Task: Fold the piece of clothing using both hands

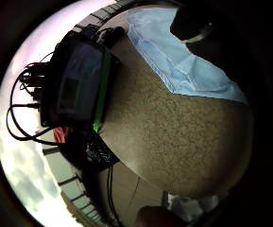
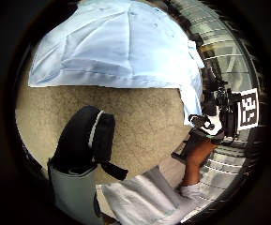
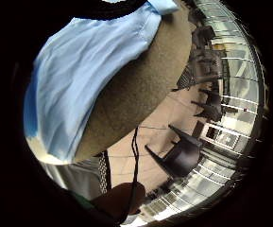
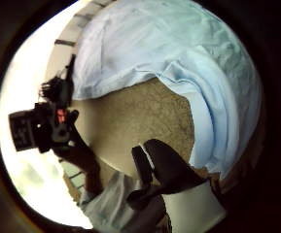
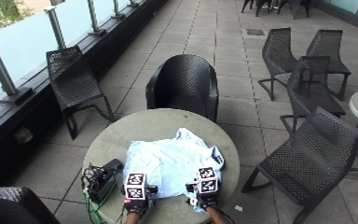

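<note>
Light-blue shirt [image 5: 169, 161] lies on the round table [image 5: 160, 123] — both hands (left hand [image 5: 137, 203], right hand [image 5: 207, 199]) sit at its near edge, finger state unclear.

A light blue shirt [image 5: 171, 161] lies spread on the round counter [image 5: 160, 122]. Both hands, left hand [image 5: 137, 204] and right hand [image 5: 206, 199], sit at its near edge. A black device [image 5: 106, 176] lies beside it.
</note>
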Demonstrator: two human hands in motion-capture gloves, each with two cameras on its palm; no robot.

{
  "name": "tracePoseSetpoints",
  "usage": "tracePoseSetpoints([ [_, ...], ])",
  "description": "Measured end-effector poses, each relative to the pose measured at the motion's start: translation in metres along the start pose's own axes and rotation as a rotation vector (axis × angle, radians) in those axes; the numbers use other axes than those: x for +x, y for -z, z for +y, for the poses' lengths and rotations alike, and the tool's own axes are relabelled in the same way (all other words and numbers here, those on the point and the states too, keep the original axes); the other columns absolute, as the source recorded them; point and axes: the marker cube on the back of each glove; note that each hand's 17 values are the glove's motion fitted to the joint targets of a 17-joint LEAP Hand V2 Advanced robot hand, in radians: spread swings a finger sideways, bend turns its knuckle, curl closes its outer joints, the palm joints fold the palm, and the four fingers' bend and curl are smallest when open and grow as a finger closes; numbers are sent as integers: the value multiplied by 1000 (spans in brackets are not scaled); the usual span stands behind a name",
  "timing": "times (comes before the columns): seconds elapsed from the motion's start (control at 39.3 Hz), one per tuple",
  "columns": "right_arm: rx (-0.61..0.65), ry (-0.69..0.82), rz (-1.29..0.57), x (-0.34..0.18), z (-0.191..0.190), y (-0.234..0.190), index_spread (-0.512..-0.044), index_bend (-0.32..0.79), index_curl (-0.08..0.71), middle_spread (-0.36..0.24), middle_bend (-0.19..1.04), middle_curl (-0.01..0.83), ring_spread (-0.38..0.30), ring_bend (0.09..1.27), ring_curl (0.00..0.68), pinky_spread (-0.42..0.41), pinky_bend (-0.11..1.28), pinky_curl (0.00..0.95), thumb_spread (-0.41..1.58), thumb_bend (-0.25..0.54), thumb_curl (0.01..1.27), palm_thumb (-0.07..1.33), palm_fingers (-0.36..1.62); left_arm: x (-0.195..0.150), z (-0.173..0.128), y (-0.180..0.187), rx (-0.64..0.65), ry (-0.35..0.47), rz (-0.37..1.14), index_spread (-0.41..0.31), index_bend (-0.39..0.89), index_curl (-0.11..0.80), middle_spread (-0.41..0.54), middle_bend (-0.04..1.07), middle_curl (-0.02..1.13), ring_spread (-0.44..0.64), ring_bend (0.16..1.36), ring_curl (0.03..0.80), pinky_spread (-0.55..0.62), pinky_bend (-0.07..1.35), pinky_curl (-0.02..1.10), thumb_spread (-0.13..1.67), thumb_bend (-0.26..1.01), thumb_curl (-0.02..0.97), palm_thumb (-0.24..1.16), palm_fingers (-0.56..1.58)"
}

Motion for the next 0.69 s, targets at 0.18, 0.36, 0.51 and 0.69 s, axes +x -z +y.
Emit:
tracePoseSetpoints([
  [0.18,146,-20,-52,6,-30,-18,-371,251,277,-54,181,277,96,288,199,230,466,310,1106,126,306,579,354,-6,-24,-33,137,-2,5,-105,290,278,11,181,320,144,617,279,357,368,303,1200,32,281,366,465],
  [0.36,344,45,39,16,-40,-19,-357,324,331,-147,214,306,-84,370,239,123,337,282,1182,201,341,757,736,-4,-28,-27,448,-45,-89,-193,479,369,-74,96,290,-34,626,283,250,255,284,1245,76,296,494,717],
  [0.51,272,106,122,19,11,9,-334,260,357,-199,266,344,-200,439,285,5,296,287,1192,247,362,889,1043,-4,9,11,602,-88,-188,-265,457,394,-220,391,352,-199,584,288,116,134,259,1249,92,307,576,1028],
  [0.69,50,212,15,39,58,62,-326,112,339,-247,375,403,-278,581,368,-134,359,339,1132,242,379,977,1263,17,58,52,519,-190,-76,-294,287,390,-305,567,465,-334,770,386,-38,148,284,1302,102,298,627,1231],
])
